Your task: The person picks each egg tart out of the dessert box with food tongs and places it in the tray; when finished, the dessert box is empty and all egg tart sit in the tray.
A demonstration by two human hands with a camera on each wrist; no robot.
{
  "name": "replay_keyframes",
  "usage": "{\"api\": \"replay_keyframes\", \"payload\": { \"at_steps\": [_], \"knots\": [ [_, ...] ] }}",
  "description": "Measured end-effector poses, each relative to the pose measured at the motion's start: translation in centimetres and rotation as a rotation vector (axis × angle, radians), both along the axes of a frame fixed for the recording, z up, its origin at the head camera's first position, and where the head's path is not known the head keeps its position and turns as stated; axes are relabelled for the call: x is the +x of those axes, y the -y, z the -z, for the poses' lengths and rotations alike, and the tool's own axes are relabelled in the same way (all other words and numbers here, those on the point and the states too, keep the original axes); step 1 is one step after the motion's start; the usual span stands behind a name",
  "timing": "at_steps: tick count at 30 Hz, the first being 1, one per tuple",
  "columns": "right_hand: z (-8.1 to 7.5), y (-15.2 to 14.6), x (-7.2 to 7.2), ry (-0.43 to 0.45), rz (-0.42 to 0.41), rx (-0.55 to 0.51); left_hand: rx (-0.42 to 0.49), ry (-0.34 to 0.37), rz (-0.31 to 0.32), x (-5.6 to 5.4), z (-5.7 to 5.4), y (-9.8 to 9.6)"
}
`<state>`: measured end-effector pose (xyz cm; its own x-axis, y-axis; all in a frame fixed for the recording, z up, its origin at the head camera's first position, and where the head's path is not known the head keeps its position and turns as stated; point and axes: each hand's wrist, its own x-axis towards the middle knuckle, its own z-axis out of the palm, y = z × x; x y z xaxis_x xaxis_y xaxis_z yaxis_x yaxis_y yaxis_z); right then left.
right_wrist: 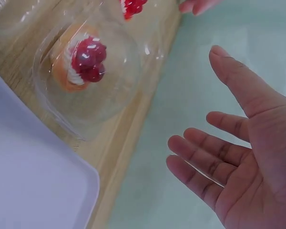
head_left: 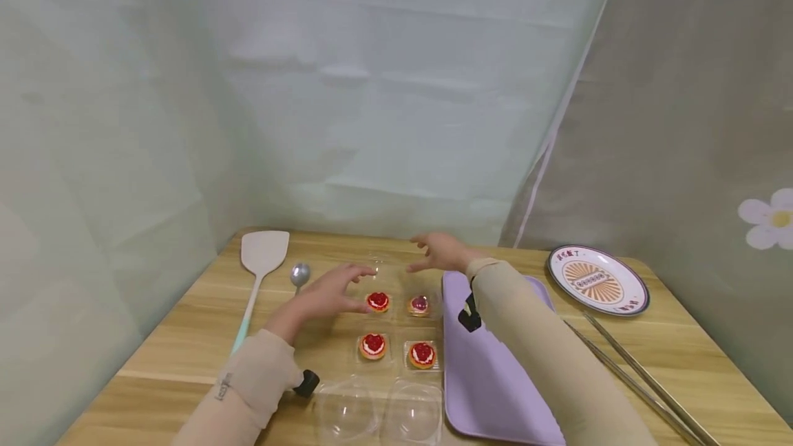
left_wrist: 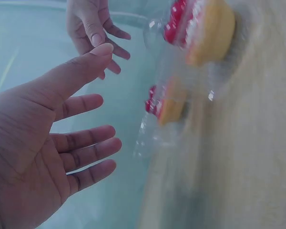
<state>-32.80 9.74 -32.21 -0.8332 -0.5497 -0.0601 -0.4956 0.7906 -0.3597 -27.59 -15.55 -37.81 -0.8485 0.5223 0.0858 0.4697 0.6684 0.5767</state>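
Several small fruit tarts with red tops sit in clear plastic packs in the middle of the table. My left hand point(head_left: 325, 294) hovers with spread fingers beside the back left tart point(head_left: 378, 302), holding nothing. The right hand point(head_left: 442, 253) is also empty, raised behind the back right tart point(head_left: 419, 305) with its fingers loosely bent. A clear dome point(right_wrist: 119, 81) covers that tart in the right wrist view. Nearer me are the front left tart point(head_left: 373, 346) and the front right tart point(head_left: 422, 355). Two clear domed lids point(head_left: 347, 415) lie at the front.
A purple tray point(head_left: 477, 391) lies right of the tarts, partly under my right arm. Beyond it are a patterned plate point(head_left: 597, 281) and long metal chopsticks or rods point(head_left: 644, 370). A white spatula point(head_left: 264, 252) and a metal spoon point(head_left: 300, 272) lie at left. A pale curtain point(head_left: 384, 102) hangs behind the table.
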Motion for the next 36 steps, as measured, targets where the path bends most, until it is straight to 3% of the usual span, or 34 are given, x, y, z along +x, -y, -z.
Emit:
{"api": "replay_keyframes", "payload": {
  "at_steps": [6,12,20,27,36],
  "knots": [
    [-0.7,-0.7,1.0,-0.002,-0.013,-0.045,-0.087,-0.096,0.048,0.0,-1.3,-0.9],
    [-0.9,-1.4,2.4,-0.047,-0.024,-0.027,-0.156,-0.108,0.081,-0.4,-1.8,-2.0],
    [0.9,-2.1,3.7,-0.108,-0.067,-0.048,-0.207,-0.080,0.094,-1.6,-1.5,-3.8],
    [2.5,-2.0,4.3,-0.121,-0.057,-0.088,-0.259,-0.138,0.158,-2.4,-0.7,-5.3],
    [3.9,-1.4,4.4,-0.083,-0.023,-0.050,-0.305,-0.120,0.145,-2.7,-0.1,-6.1]
  ]
}}
